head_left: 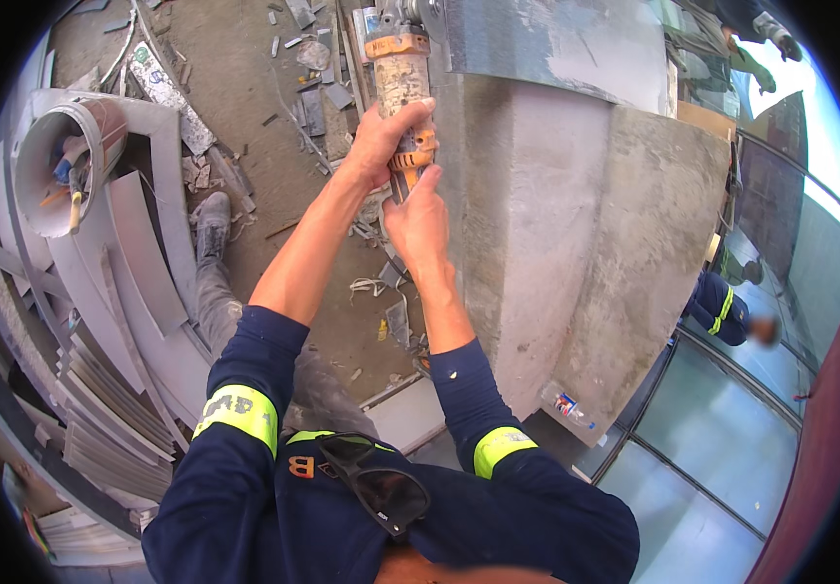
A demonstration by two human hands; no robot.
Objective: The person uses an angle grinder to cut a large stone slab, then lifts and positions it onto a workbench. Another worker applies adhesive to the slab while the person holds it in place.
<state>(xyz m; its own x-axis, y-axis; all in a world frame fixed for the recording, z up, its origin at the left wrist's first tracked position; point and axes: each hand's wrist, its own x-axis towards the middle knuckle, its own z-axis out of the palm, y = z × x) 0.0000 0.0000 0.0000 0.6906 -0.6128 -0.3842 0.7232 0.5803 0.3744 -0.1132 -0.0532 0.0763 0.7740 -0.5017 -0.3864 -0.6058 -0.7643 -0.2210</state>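
Note:
Both my arms stretch forward, holding a worn yellow-orange angle grinder (pixel 402 76) over the debris-strewn floor. My left hand (pixel 378 144) is wrapped round the grinder's body. Just behind it, my right hand (pixel 418 222) closes on the tool's rear end. The grinder's metal head is at the top edge, partly cut off, beside the edge of a grey-streaked slab (pixel 556 44); whether its disc touches the slab I cannot tell. Below that slab, a rough cement-coated ledge (pixel 624 234) runs along the right of my arms.
Left, a whitish bucket (pixel 106 125) with tools inside lies tipped on grey panels; a stack of curved strips (pixel 113 409) is nearer. Broken pieces (pixel 313 112) litter the floor. A plastic bottle (pixel 566 403) lies by the ledge. Someone in navy (pixel 717 304) appears near the glass panes (pixel 717 404).

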